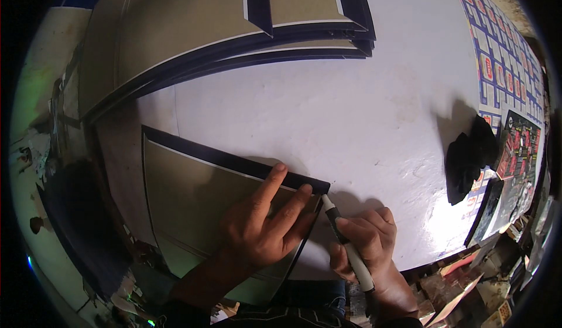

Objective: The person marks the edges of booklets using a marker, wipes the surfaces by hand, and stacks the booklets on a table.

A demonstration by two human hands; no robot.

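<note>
A tan board cover (pixel 193 178) with a dark blue folded edge strip (pixel 216 156) lies at a slant on the near part of the table. My left hand (pixel 257 225) rests on it, fingers spread, two fingertips touching the blue strip near its right end. My right hand (pixel 372 243) is closed round a pen-shaped tool (pixel 357 266) with a whitish body and a dark grip. The tool's pale tip meets the cover's right corner. Which kind of tool it is, I cannot tell.
A stack of similar blue-edged boards (pixel 193 20) covers the far left of the white table (pixel 351 111). To the right lie a crumpled black cloth-like thing (pixel 468 158) and a dark printed sheet (pixel 518 152). A patterned printed sheet (pixel 497 53) runs along the right edge.
</note>
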